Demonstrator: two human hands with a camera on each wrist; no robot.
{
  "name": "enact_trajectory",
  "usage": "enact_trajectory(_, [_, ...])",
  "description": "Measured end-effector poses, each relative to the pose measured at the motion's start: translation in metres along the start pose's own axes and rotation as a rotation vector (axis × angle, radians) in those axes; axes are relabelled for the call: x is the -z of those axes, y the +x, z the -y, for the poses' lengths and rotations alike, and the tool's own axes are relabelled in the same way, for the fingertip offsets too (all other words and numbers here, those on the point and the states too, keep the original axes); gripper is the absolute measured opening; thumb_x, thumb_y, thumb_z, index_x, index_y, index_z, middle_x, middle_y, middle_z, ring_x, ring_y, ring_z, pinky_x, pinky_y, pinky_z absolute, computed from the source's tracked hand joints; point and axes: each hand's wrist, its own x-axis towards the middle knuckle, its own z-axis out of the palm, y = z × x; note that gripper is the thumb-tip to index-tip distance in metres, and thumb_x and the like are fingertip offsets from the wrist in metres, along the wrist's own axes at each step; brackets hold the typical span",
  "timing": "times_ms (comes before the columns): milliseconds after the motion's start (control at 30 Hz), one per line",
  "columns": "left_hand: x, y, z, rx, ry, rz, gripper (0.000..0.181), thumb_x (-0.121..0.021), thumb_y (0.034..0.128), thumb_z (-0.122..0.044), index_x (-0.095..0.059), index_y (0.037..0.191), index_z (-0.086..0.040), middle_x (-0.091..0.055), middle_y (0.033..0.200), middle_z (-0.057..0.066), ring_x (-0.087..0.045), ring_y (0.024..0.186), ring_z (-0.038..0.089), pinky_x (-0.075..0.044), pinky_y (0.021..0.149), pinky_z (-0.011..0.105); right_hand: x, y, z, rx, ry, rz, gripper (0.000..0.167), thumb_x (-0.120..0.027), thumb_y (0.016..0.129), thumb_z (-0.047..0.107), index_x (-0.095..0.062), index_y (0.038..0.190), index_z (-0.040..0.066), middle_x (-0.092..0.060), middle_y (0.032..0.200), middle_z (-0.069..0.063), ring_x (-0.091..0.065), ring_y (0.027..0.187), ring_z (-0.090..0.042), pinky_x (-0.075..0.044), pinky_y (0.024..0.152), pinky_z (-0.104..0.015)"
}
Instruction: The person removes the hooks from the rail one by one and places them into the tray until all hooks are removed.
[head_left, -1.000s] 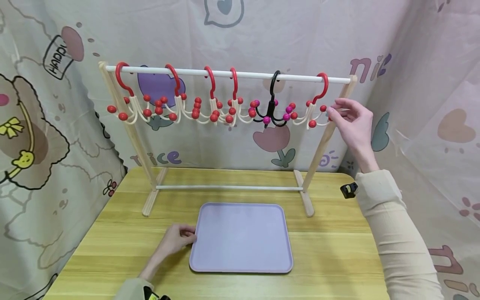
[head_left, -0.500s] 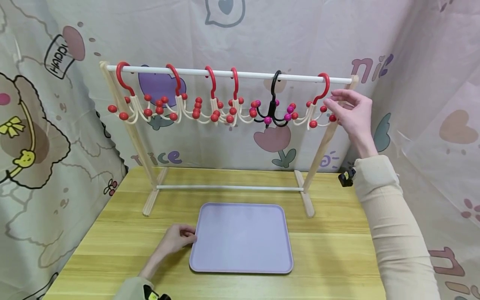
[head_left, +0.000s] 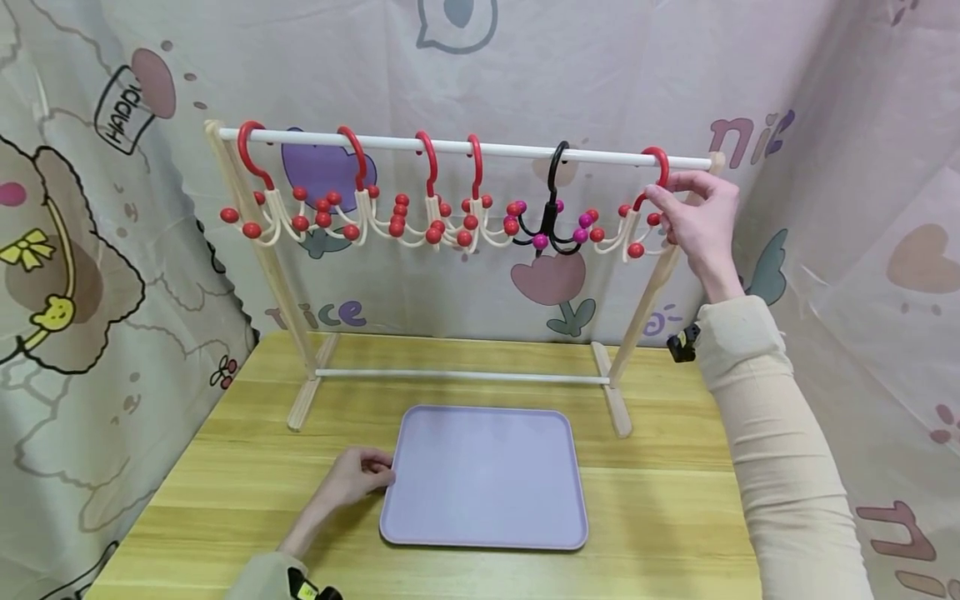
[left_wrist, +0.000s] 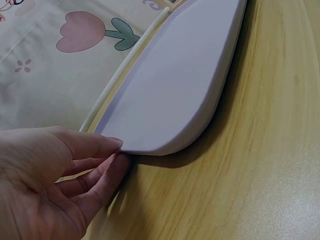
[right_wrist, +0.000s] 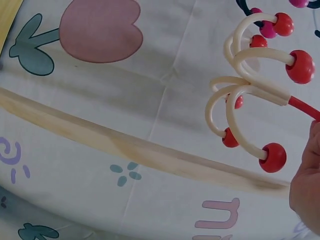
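Note:
My right hand (head_left: pixel 701 223) holds the red hook of the rightmost claw-shaped hanger (head_left: pixel 628 229) between thumb and fingers. That hanger still hangs from the white top rod (head_left: pixel 510 151). In the right wrist view, its cream prongs (right_wrist: pixel 270 95) end in red balls, and only part of the hand (right_wrist: pixel 306 182) shows at the edge. Low on the table, my left hand (head_left: pixel 352 479) pinches the left rim of a lilac tray (head_left: pixel 483 479). The left wrist view shows the thumb on top of the tray's corner (left_wrist: pixel 142 145) and fingers below.
A black claw-shaped hanger (head_left: pixel 550 218) with magenta balls hangs left of the held one. Several red-and-cream hangers (head_left: pixel 362 212) share the rod farther left. The rack's wooden legs (head_left: pixel 648 304) stand behind the tray on the wooden table (head_left: pixel 675 492). Printed curtains (head_left: pixel 450 92) surround it.
My right hand has moved up and left from the hanger's outer ball to its red hook and now grips it. The left hand stays at the tray's rim.

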Motion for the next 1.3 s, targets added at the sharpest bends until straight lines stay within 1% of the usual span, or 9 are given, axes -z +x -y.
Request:
enact_trajectory(200, [0.0,0.001,-0.001,0.009,-0.01,0.009,0.023,-0.073,0.0826,-0.003,-0.07,0.1,0.012,-0.07,0.083,0.012,-0.059,0.069,0.005,-0.051,0.06,0.017,0.0,0.001,0.004,0.031,-0.041,-0.065,0.032,-0.082,0.083,0.024,-0.076,0.11,0.006,-0.068,0.083,0.015,-0.062,0.06,-0.004,-0.051,0.058,-0.012])
enact_trajectory(333, [0.0,0.001,-0.001,0.017,-0.006,0.011,0.023,-0.073,0.0823,-0.002,-0.07,0.1,0.012,-0.07,0.082,0.011,-0.059,0.069,0.003,-0.052,0.06,0.017,0.0,0.002,0.009,0.037,-0.02,-0.101,0.032,-0.083,0.082,0.024,-0.077,0.108,0.007,-0.067,0.082,0.014,-0.062,0.066,-0.004,-0.053,0.063,-0.011])
enact_trajectory(400, [0.0,0.001,-0.001,0.026,-0.008,0.011,0.024,-0.073,0.0824,-0.003,-0.07,0.1,0.012,-0.07,0.083,0.011,-0.059,0.069,0.004,-0.052,0.061,0.017,0.002,0.003,0.012,0.041,0.031,-0.113,0.032,-0.084,0.081,0.023,-0.077,0.107,0.007,-0.066,0.082,0.011,-0.061,0.065,-0.005,-0.054,0.064,-0.012])
enact_trajectory(567, [0.001,0.001,-0.001,0.035,-0.023,0.014,0.024,-0.073,0.0825,-0.003,-0.069,0.101,0.012,-0.07,0.083,0.01,-0.06,0.07,0.005,-0.053,0.061,0.018,0.006,0.002,0.02,0.045,0.168,-0.114,0.027,-0.086,0.078,0.018,-0.078,0.1,0.005,-0.069,0.079,0.006,-0.061,0.058,-0.008,-0.054,0.058,-0.014])
enact_trajectory(667, [0.0,0.001,0.0,0.035,-0.017,0.012,0.023,-0.073,0.0824,-0.003,-0.069,0.1,0.012,-0.069,0.082,0.01,-0.06,0.07,0.005,-0.053,0.061,0.018,0.009,-0.001,0.024,0.044,0.212,-0.113,0.023,-0.087,0.076,0.017,-0.079,0.096,0.008,-0.07,0.077,0.004,-0.062,0.058,-0.009,-0.054,0.057,-0.015])
enact_trajectory(900, [0.0,0.001,0.002,0.032,-0.012,0.009,0.023,-0.074,0.082,-0.004,-0.07,0.1,0.011,-0.069,0.082,0.008,-0.059,0.07,0.004,-0.052,0.062,0.018,0.015,-0.01,0.029,0.063,0.332,-0.089,0.03,-0.087,0.075,0.008,-0.075,0.099,-0.003,-0.07,0.075,-0.002,-0.061,0.051,-0.013,-0.052,0.051,-0.016])
enact_trajectory(1067, [0.0,0.001,0.003,0.031,-0.019,0.014,0.024,-0.073,0.0822,-0.003,-0.069,0.1,0.011,-0.069,0.083,0.009,-0.059,0.07,0.004,-0.053,0.062,0.017,0.018,-0.018,0.03,0.09,0.352,-0.076,0.029,-0.087,0.075,0.006,-0.074,0.098,-0.005,-0.07,0.074,-0.004,-0.064,0.051,-0.013,-0.051,0.048,-0.016])
enact_trajectory(1167, [0.001,0.002,0.002,0.031,-0.035,0.022,0.024,-0.073,0.0827,-0.003,-0.069,0.101,0.012,-0.069,0.083,0.01,-0.06,0.07,0.005,-0.053,0.062,0.018,0.02,-0.024,0.028,0.097,0.322,-0.079,0.027,-0.087,0.075,0.007,-0.074,0.097,-0.003,-0.072,0.075,-0.003,-0.066,0.053,-0.013,-0.053,0.052,-0.016])
enact_trajectory(1300, [0.001,0.001,0.001,0.031,-0.039,0.025,0.024,-0.073,0.083,-0.003,-0.069,0.101,0.012,-0.069,0.083,0.01,-0.06,0.071,0.006,-0.053,0.062,0.018,0.022,-0.037,0.022,0.092,0.288,-0.073,0.028,-0.086,0.076,0.006,-0.073,0.099,-0.005,-0.074,0.077,-0.002,-0.067,0.056,-0.012,-0.055,0.055,-0.017])
